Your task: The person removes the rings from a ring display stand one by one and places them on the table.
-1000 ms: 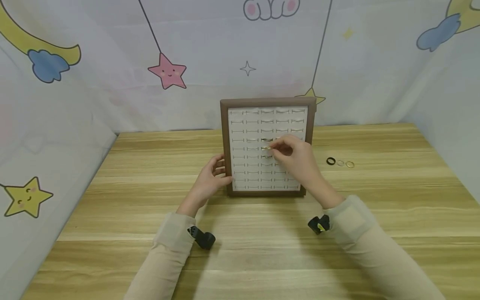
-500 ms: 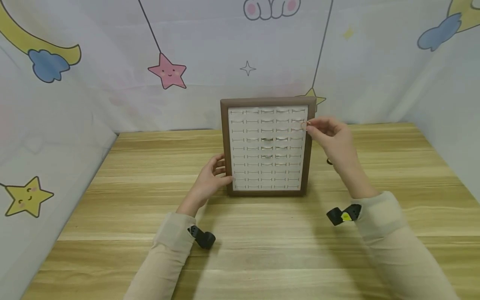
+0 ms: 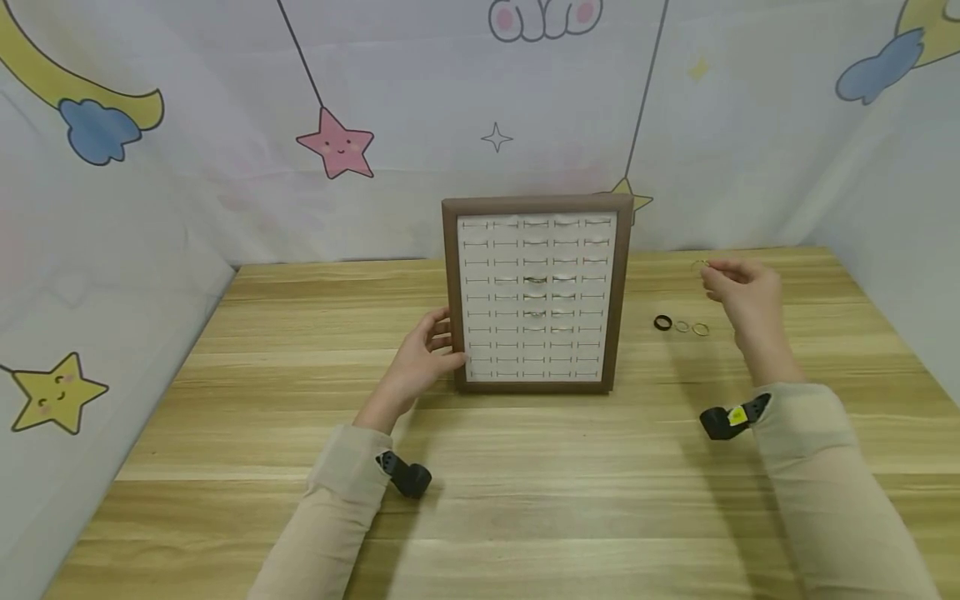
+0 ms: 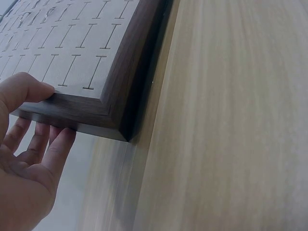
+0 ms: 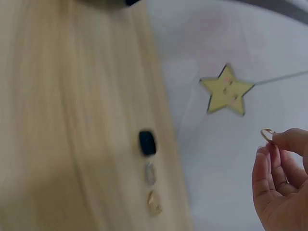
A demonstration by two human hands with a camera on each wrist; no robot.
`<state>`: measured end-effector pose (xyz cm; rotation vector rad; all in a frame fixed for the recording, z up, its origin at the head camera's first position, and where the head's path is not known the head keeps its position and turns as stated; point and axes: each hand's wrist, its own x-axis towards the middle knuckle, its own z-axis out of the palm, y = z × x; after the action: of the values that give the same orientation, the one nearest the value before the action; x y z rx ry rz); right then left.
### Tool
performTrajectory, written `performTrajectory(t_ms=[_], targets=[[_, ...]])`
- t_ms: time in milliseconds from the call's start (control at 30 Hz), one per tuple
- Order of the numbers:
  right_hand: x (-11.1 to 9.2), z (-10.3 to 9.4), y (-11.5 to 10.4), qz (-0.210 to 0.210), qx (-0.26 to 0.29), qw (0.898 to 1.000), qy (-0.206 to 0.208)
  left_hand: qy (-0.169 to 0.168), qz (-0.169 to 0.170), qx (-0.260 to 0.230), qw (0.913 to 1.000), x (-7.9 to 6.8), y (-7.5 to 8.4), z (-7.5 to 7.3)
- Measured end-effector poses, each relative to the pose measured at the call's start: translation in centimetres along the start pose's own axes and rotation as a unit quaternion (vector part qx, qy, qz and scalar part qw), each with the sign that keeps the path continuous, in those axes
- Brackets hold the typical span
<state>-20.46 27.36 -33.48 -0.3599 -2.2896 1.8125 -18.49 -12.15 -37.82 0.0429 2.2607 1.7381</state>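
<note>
A brown-framed ring display board [image 3: 618, 317] with a white slotted face stands upright on the table. My left hand [image 3: 416, 362] grips its left edge, thumb on the front and fingers behind, as the left wrist view also shows on the frame [image 4: 77, 108]. To the right of the board, my right hand [image 3: 750, 304] is raised and pinches a thin gold ring [image 5: 266, 135] between thumb and fingertips. On the table below that hand lie a black ring [image 3: 662, 322], a silver ring [image 3: 682, 327] and a gold ring [image 3: 701, 329] in a row. Several rings sit in the board's middle slots.
The wooden table [image 3: 480, 500] reaches back to a white curtain [image 3: 405, 75] printed with stars, moons and clouds. Curtain also hangs along the left and right sides. A small black camera sits on each wrist [image 3: 405, 475].
My right hand has pulled the gold ring away from the board's middle column and carried it right, past the frame, to above the loose rings. The left hand has stayed still.
</note>
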Motion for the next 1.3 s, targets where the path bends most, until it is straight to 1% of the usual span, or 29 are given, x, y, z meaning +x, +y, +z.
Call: performTrajectory(t_ms=[100,233,367,500,667,800,1033,1133,1233,1300], targets=[[0.4,-0.8,1.5,0.025,-0.082,0.996,-0.005,0.002,-0.002,-0.001,1.0000,0.0,0.0,0.0],[0.8,-2.0,3.4,0.060,-0.145,0.987,-0.028,0.002,-0.001,0.002,1.0000,0.0,0.1,0.0],[1.0,-3.0,4.9,0.101,-0.155,0.982,-0.041,0.003,-0.002,0.002,1.0000,-0.1,0.1,0.1],[1.3,-3.5,6.0,0.119,-0.160,0.979,-0.045,0.003,-0.004,0.000,1.0000,0.0,0.1,0.1],[1.6,-3.8,6.5,0.128,-0.199,0.970,-0.048,0.005,-0.002,0.002,1.0000,0.0,0.0,0.1],[1.7,-3.7,6.6,0.131,-0.216,0.966,-0.049,0.004,0.000,0.002,1.0000,-0.1,0.0,0.1],[1.6,-3.8,6.6,0.112,-0.246,0.962,-0.050,0.006,-0.002,-0.001,1.0000,0.0,0.0,0.1],[1.6,-3.6,6.4,0.101,-0.258,0.960,-0.041,0.006,-0.002,0.001,1.0000,0.0,0.0,0.1],[1.3,-3.1,5.8,0.095,-0.271,0.957,-0.031,0.007,-0.003,0.000,1.0000,-0.1,0.1,0.1],[1.2,-2.6,5.1,0.088,-0.273,0.958,-0.028,0.006,-0.002,-0.001,1.0000,0.0,0.1,0.1]])
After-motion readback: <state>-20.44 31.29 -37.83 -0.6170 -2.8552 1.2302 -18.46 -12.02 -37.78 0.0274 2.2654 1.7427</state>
